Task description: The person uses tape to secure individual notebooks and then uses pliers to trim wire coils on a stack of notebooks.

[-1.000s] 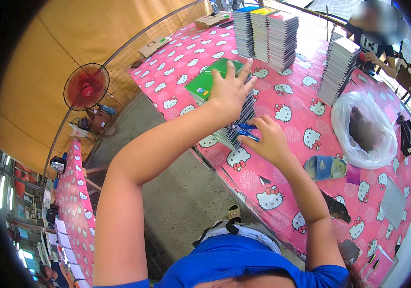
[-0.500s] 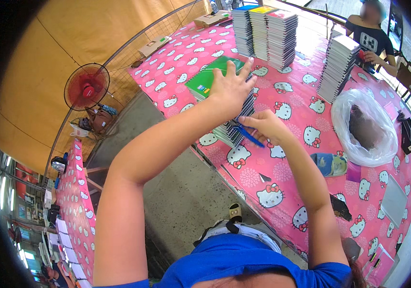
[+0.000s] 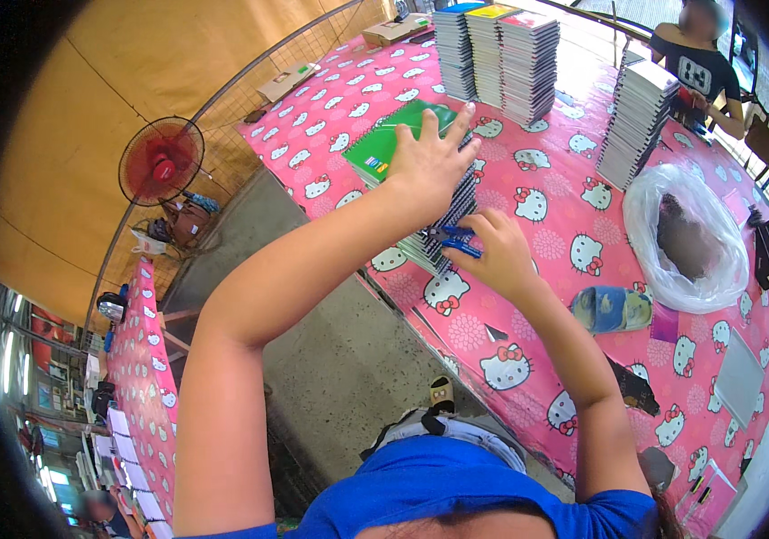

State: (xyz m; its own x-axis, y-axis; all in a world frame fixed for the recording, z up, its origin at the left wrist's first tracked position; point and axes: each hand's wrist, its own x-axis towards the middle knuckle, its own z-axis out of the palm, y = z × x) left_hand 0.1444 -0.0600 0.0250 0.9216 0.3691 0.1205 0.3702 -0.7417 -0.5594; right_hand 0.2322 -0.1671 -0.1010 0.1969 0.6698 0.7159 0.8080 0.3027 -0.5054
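Note:
A stack of spiral-bound notebooks with a green cover (image 3: 373,148) on top stands near the table's left edge. My left hand (image 3: 427,166) lies on the top cover with its fingers spread. Dark wire coils run along the stack's right side. My right hand (image 3: 497,254) grips blue-handled pliers (image 3: 462,244) at the lower part of that side. The pliers' jaws point at the coils; whether they bite on a wire is too small to tell.
Tall notebook stacks (image 3: 528,76) stand at the far side, another stack (image 3: 633,126) farther right. A clear plastic bag (image 3: 640,234) with dark contents and a blue patterned pouch (image 3: 613,310) lie right. A person (image 3: 699,81) sits beyond. A red fan (image 3: 161,163) stands left.
My right hand has shifted slightly up, and its fingers have closed the pliers' handles, which were spread apart before. My left hand stays on the green cover.

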